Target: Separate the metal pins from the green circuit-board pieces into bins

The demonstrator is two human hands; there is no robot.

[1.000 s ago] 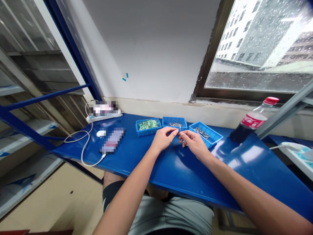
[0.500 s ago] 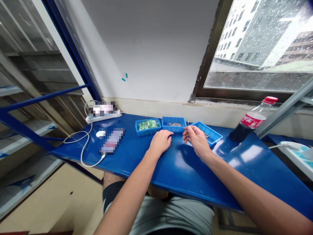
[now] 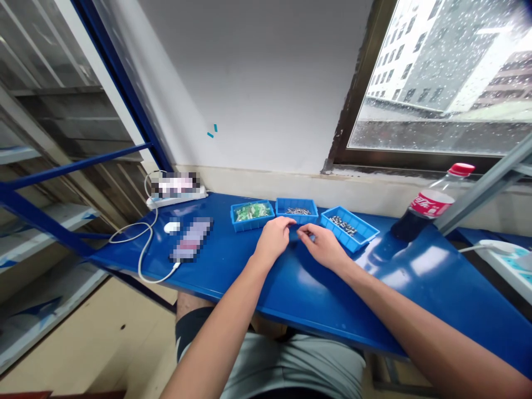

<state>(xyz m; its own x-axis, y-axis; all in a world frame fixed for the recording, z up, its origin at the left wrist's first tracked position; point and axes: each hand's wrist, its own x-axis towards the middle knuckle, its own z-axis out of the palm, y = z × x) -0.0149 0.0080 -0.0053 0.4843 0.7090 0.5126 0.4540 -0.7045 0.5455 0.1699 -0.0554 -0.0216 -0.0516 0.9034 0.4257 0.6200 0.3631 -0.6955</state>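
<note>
My left hand [image 3: 274,237] is closed in a pinch just in front of the middle blue bin [image 3: 296,218], which holds thin metal pieces [image 3: 298,211]. Close to its right, my right hand [image 3: 319,241] is also pinched, its fingertips almost meeting those of the left. Whatever either hand holds is too small to make out. Beside my right hand lies an angled blue bin [image 3: 361,242] with small silvery and dark metal parts [image 3: 343,225]. To the left, another blue bin [image 3: 252,223] contains green and clear pieces [image 3: 251,211].
A cola bottle [image 3: 430,202] stands at the right of the blue table [image 3: 233,260]. On the left lie a blurred phone [image 3: 192,239] with a white cable [image 3: 143,269], a small white object [image 3: 169,228] and a power strip [image 3: 178,198]. Another power strip [image 3: 505,263] sits far right.
My right hand has moved left and toward me, away from the angled bin, bringing its fingertips near my left hand. The left hand's fingers have shifted slightly.
</note>
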